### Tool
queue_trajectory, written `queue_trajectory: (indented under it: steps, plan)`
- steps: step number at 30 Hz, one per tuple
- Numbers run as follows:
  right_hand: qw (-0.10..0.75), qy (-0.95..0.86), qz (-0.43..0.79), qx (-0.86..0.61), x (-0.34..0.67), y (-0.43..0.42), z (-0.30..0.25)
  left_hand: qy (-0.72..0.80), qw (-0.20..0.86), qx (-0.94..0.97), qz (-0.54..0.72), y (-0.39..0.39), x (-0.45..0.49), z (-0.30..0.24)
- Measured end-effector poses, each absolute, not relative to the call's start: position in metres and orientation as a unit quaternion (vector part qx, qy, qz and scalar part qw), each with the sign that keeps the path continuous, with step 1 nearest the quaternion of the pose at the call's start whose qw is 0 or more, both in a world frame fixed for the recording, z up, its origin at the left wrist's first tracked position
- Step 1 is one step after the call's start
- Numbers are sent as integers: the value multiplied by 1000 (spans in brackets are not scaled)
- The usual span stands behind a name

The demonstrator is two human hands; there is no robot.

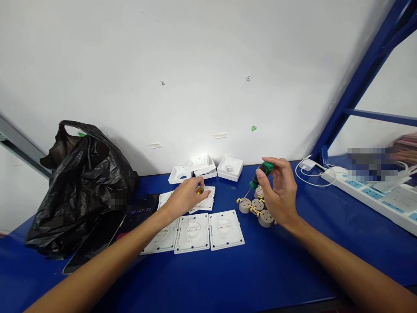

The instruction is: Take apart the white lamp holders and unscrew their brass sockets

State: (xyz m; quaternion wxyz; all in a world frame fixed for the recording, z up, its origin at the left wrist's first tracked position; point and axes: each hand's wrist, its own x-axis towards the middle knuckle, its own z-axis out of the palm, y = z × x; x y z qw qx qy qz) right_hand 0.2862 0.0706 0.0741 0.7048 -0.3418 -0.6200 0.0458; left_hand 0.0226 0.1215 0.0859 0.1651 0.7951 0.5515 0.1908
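Observation:
My left hand (184, 198) is closed in a pinch on a small brass lamp socket (200, 190) that sits on a white square plate (207, 199). My right hand (280, 191) grips a green-and-black screwdriver (260, 174), tip pointing down-left towards a cluster of grey round socket cores with brass tabs (257, 206). Three white square plates (208, 230) lie face-down in a row in front of my left hand.
A black plastic bag (81, 182) sits at the left, with a phone (140, 213) showing a timer beside it. White housings (230, 167) stand against the wall. A white power strip (374, 195) and charger cable (308, 167) lie at the right, by a blue frame post (358, 78).

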Motion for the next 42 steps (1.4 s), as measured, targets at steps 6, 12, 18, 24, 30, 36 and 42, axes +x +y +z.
queue_trajectory:
  steps: [6, 12, 18, 24, 30, 36, 42]
  plan:
    - [699, -624, 50, -346, 285, 71, 73, 565, 140, 791, 189, 116, 33, 94]
    - [703, -617, 39, -351, 287, 73, 74, 528, 133, 816, 195, 113, 59, 91]
    - [710, -615, 47, -340, 287, 70, 79, 486, 95, 850, 179, 108, 34, 81]
    - [708, -625, 86, -319, 278, 62, 78, 460, 77, 874, 134, 106, -4, 60]
    - [692, -642, 97, -315, 275, 61, 73, 424, 101, 890, 131, 111, -14, 57]
    - [691, -642, 85, -322, 276, 63, 72, 421, 130, 887, 134, 113, -19, 65]
    - [694, -639, 88, -319, 276, 62, 73, 428, 155, 878, 148, 102, -10, 75]
